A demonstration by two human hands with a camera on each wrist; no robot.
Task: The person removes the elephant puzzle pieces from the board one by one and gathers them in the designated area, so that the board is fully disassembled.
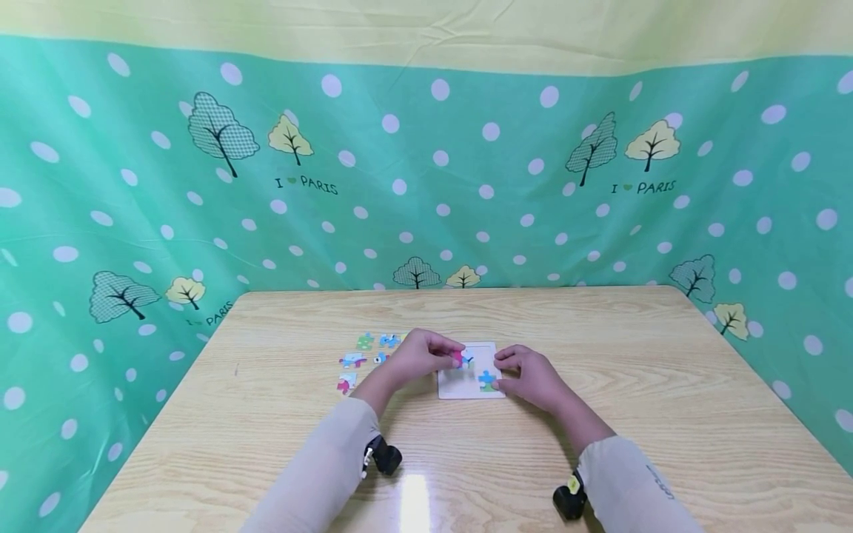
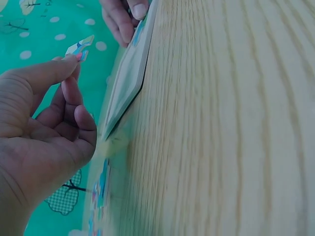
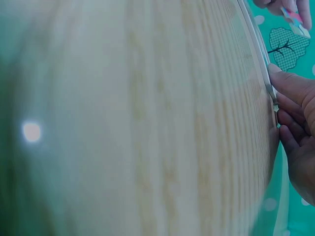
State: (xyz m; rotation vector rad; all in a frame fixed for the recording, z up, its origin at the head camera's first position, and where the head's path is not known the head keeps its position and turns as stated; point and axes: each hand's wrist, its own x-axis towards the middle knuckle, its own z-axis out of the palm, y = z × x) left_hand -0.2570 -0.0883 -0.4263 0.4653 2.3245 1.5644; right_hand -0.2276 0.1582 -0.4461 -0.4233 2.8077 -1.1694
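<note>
Between thumb and index finger, my left hand (image 1: 418, 357) pinches a jigsaw piece (image 2: 78, 49) in pink, white and blue. It is raised over the white puzzle tray (image 1: 456, 390), tilted in the left wrist view. A blue and green jigsaw piece (image 1: 486, 377) lies in the tray's lower right corner. My right hand (image 1: 531, 376) holds the tray at its right side, thumb by that corner piece and fingers bent along the edge. In the right wrist view the thumb (image 3: 290, 84) rests at the tray's rim.
Several loose jigsaw pieces (image 1: 352, 360) lie in rows left of the tray, partly behind my left hand and forearm. The pale wooden table (image 1: 600, 326) reaches back to a green dotted curtain (image 1: 466, 178). Each wrist wears a small black camera (image 1: 385, 454).
</note>
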